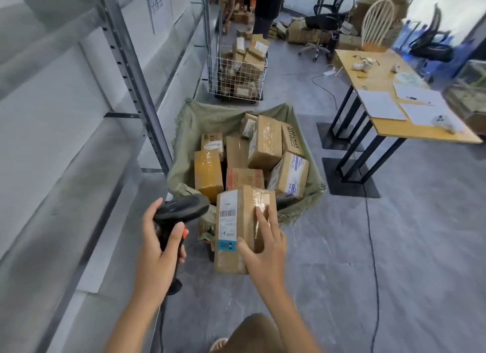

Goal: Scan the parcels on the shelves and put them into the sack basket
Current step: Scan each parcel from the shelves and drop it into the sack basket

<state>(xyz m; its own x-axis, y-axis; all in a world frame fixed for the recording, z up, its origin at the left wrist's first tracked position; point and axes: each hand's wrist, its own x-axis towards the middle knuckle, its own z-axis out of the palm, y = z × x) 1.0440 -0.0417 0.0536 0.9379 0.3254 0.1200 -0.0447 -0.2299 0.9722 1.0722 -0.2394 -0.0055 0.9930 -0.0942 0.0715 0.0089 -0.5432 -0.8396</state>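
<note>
My left hand [160,243] grips a black barcode scanner [181,208] by its handle, with the scanner head pointing right toward the parcel. My right hand [263,243] holds a brown cardboard parcel [238,229] with a white barcode label facing up, fingers spread over its taped top and thumb on the label side. The parcel hangs at the near edge of the sack basket [189,126], a green woven sack stretched open and filled with several cardboard boxes. The metal shelves [79,131] run along the left and look bare.
A white wire cart [238,75] full of parcels stands beyond the sack. A wooden table [389,108] with papers sits at right, on black legs. A person [265,8] stands at the back among boxes and office chairs. A cable [374,247] trails across the grey floor.
</note>
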